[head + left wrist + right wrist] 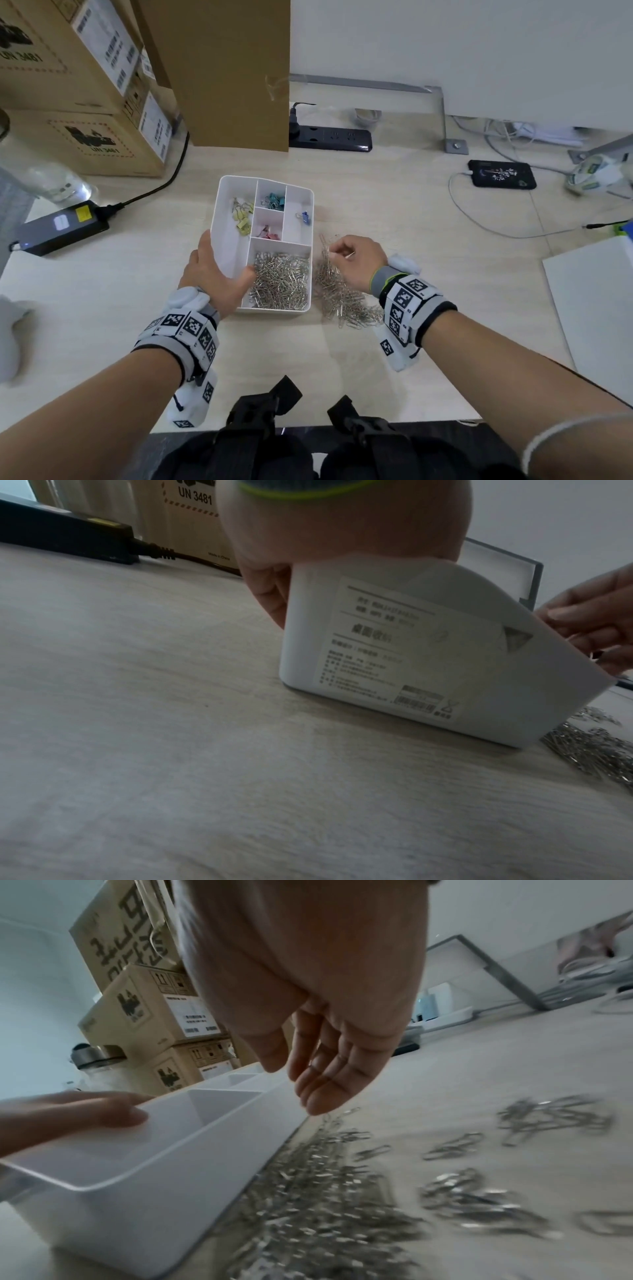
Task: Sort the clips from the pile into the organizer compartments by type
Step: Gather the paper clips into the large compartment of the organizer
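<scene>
A white organizer (215, 219) sits mid-table. Its near compartment holds silver paperclips (279, 282). Other compartments hold yellow binder clips (241, 216), teal ones (274, 200), pink ones (269, 233) and one blue clip (304, 216). My left hand (222, 260) grips the organizer's left wall (394, 656), thumb inside and fingers outside. A loose pile of paperclips (342, 298) lies just right of the organizer. My right hand (342, 257) hovers over the pile's far end. Its fingers (318, 1093) hang nearly straight, tips at the pile (308, 1191), with nothing seen held.
Cardboard boxes (85, 85) stand at the back left, a tall brown panel (233, 75) behind the organizer. A black power strip (329, 138), a power adapter (58, 228) with its cable, a plastic bottle (58, 185), a black device (501, 174) and a white sheet (592, 308) lie around.
</scene>
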The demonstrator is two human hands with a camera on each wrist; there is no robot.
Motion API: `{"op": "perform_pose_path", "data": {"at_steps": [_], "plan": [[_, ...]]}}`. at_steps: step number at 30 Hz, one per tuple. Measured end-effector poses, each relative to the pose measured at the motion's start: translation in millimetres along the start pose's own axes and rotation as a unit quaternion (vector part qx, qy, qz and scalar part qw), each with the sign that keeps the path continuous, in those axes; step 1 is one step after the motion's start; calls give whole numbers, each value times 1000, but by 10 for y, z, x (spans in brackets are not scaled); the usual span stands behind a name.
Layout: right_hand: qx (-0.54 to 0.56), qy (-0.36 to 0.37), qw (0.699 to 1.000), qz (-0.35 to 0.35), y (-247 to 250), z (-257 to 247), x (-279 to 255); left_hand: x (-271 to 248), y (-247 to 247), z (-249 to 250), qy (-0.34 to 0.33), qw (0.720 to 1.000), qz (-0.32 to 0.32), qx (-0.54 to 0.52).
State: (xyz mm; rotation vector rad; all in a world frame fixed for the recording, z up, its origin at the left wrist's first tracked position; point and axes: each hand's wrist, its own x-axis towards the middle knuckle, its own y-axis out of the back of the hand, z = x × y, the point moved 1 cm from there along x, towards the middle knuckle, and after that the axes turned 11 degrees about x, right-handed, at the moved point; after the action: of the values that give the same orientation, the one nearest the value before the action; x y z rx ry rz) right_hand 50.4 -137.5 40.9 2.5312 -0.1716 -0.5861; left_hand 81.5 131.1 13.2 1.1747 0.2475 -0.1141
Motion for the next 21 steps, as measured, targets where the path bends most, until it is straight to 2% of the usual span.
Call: {"op": "perform_pose_path", "data": {"at_steps": [4, 8, 10, 14, 16, 18, 21], "plan": [[-51, -37, 998, 18, 260, 262, 3, -10, 0, 19, 1, 1000, 6, -5], [-142, -70, 983, 93, 532, 460, 121, -10, 1, 35, 5, 1000, 6, 0], [-177, -124, 969, 119, 648, 548, 169, -14, 11, 40, 11, 1000, 1, 3], [-214, -232, 944, 101, 712, 681, 153, -17, 15, 41, 15, 1000, 1, -2], [-190, -214, 953, 96, 625, 658, 141, -19, 17, 43, 15, 1000, 4, -2], [-166, -165, 969, 81, 477, 585, 131, -26, 24, 56, 15, 1000, 4, -2], [-145, -113, 983, 17, 228, 454, 75, -33, 26, 62, 14, 1000, 7, -7]]}}
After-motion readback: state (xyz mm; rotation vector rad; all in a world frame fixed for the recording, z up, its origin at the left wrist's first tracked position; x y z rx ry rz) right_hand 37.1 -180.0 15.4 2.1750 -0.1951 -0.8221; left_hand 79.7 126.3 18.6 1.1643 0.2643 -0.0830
